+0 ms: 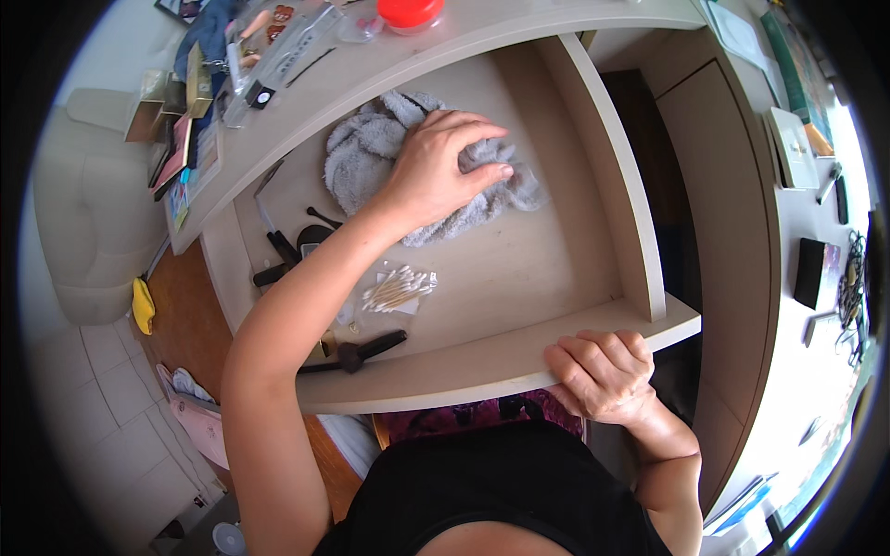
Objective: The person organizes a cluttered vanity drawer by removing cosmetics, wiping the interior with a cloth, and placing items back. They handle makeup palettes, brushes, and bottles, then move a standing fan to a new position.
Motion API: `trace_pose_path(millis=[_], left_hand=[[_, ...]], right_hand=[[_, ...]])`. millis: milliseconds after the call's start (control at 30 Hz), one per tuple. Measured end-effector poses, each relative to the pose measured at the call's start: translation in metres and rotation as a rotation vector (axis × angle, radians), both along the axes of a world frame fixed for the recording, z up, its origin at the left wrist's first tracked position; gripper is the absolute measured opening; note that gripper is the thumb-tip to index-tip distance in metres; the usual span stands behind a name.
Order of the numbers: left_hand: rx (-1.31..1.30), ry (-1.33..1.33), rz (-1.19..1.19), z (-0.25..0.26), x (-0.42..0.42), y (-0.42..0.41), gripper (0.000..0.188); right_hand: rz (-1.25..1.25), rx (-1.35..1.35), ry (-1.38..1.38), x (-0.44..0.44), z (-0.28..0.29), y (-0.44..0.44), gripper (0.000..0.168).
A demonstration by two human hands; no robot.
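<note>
My left hand [434, 163] lies palm down on a fluffy grey cloth [358, 163] inside an open drawer [556, 278], thumb and fingers curved round a bunch of it. Beside the thumb is a blurred, partly see-through thing [532, 191]; I cannot tell what it is. My right hand [603, 372] grips the top edge of the drawer front, near its right corner. Between my left forearm and the drawer front, cotton swabs [396, 290] lie in a clear plastic bag. Closer to the front is a black-handled makeup brush [375, 345]. My left forearm hides part of the drawer.
Black-handled items [281, 250] lie at the drawer's left. On the desktop [299, 104] above stand a red-lidded jar [410, 10], boxes [199, 80] and plastic packaging. Cables [852, 285] and a dark box [817, 271] are on the right-hand surface. A beige padded chair [97, 229] is at left.
</note>
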State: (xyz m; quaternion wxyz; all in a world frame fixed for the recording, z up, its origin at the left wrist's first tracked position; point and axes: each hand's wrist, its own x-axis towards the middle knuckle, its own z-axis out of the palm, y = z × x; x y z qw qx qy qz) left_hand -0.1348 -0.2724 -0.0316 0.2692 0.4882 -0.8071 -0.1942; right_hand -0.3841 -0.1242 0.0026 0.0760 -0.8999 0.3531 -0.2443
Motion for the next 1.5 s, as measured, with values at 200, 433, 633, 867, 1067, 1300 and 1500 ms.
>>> trace_pose_path(millis=[200, 433, 633, 867, 1067, 1300, 1500], left_hand=[[0.368, -0.044, 0.104, 0.050, 0.057, 0.058, 0.014], [0.354, -0.391, 0.067, 0.033, 0.101, 0.112, 0.014], [0.406, -0.169, 0.096, 0.059, 0.098, 0.126, 0.012], [0.099, 0.175, 0.204, 0.108, 0.100, 0.154, 0.010], [0.063, 0.304, 0.117, 0.130, 0.078, 0.147, 0.009], [0.222, 0.521, -0.007, 0.114, 0.028, 0.143, 0.009], [0.291, 0.525, 0.027, 0.097, 0.065, 0.146, 0.018]], right_hand=[[-0.004, 0.009, 0.008, 0.001, 0.001, 0.002, 0.027], [0.006, 0.003, -0.032, 0.002, 0.004, 0.001, 0.030], [-0.004, 0.011, -0.018, 0.004, 0.012, 0.002, 0.029], [0.064, 0.214, -0.155, 0.013, 0.036, 0.001, 0.041], [-0.042, 0.257, -0.416, 0.047, 0.056, -0.012, 0.055], [-0.098, 0.533, -0.671, 0.041, 0.062, -0.019, 0.017], [-0.820, 0.180, -1.292, -0.123, 0.083, 0.015, 0.030]])
